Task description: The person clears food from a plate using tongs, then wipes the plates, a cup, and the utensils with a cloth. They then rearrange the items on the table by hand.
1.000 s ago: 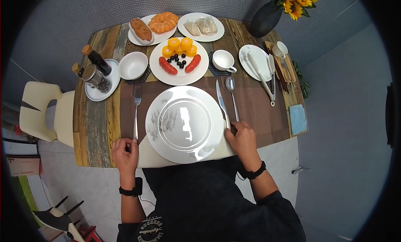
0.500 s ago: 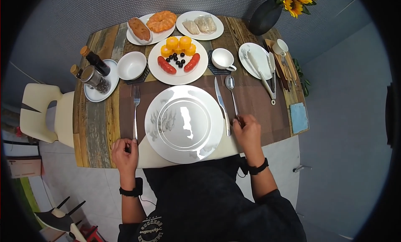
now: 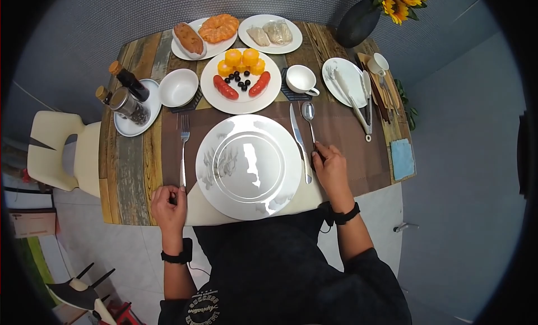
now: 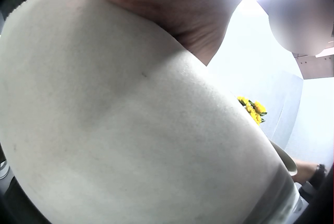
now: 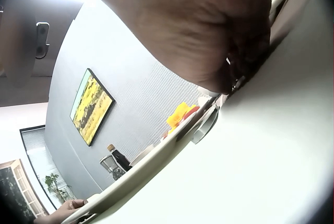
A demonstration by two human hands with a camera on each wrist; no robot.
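Note:
In the head view a large white plate (image 3: 248, 167) with grey markings lies before the person. My left hand (image 3: 168, 206), fingers curled, is at the table's front edge, with thumb and finger at the handle end of a fork (image 3: 184, 135). To the right of the plate my right hand (image 3: 333, 171) pinches the handle of a spoon (image 3: 307, 111). Between spoon and plate lies a knife (image 3: 297, 135), its handle end uncovered. A pale cloth (image 4: 104, 119) fills most of the left wrist view. The palm hides the right fingertips in the right wrist view.
A food plate (image 3: 241, 105), white bowl (image 3: 179, 88) and cup (image 3: 301, 78) stand beyond the large plate. Bottles on a small tray (image 3: 150, 115) are at left. Tongs (image 3: 358, 113), a blue cloth (image 3: 402, 158) and a dark vase (image 3: 357, 25) are at right.
My right hand has let go of the knife's handle end, moved right, then slid forward along the spoon's handle. The spoon's handle has swung slightly left. My left hand stays at the fork.

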